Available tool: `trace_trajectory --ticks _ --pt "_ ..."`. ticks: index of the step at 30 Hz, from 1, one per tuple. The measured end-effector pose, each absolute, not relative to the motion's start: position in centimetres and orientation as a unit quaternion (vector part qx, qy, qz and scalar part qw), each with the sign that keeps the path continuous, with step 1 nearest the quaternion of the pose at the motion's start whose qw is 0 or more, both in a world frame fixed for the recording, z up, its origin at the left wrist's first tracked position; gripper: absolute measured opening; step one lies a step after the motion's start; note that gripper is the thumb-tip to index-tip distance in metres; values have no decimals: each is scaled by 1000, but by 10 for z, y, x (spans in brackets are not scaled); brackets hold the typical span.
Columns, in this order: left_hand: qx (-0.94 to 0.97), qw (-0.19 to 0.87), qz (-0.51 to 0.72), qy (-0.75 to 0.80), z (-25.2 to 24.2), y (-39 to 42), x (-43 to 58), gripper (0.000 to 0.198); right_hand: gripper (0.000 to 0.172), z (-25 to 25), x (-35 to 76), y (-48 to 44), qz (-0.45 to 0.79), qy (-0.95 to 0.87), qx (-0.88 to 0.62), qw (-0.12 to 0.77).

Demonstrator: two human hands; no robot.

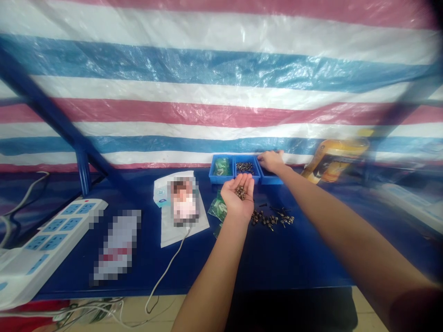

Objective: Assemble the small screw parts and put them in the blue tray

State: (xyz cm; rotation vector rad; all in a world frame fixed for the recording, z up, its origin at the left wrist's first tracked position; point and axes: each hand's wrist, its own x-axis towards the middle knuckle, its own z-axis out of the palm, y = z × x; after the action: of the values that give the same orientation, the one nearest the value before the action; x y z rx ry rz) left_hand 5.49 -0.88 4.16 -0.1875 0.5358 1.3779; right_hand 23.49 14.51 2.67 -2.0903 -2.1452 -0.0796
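Note:
My left hand (238,198) is turned palm up and cupped around a small heap of brass-coloured screws (240,192). It hovers in front of the middle blue bin (256,179), which holds more metal screws (245,168). My right hand (272,160) reaches to the rim of the right-hand blue bin (272,180), its fingers curled at the far edge; the fingertips are partly hidden. In the left blue bin (216,179) lie green plastic packets (222,167). Loose screws (268,219) are scattered on the blue table (294,258), right of my left wrist.
More green packets (218,208) lie beside my left wrist. Left of them, a phone (185,203) with a white cable (169,269) rests on white paper (169,236). A power strip (65,235) stands far left. At right leans a bottle with yellow liquid (337,159); a striped sheet (221,108) hangs behind.

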Motion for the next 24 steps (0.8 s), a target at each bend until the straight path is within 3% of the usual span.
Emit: trace_trajectory --ticks 16,24 --pt "-85 731 632 244 40 -7 55 40 21 29 248 151 -13 -747 -663 45" --pt "-91 732 629 246 41 -7 55 36 23 43 259 150 4 -724 -674 146"
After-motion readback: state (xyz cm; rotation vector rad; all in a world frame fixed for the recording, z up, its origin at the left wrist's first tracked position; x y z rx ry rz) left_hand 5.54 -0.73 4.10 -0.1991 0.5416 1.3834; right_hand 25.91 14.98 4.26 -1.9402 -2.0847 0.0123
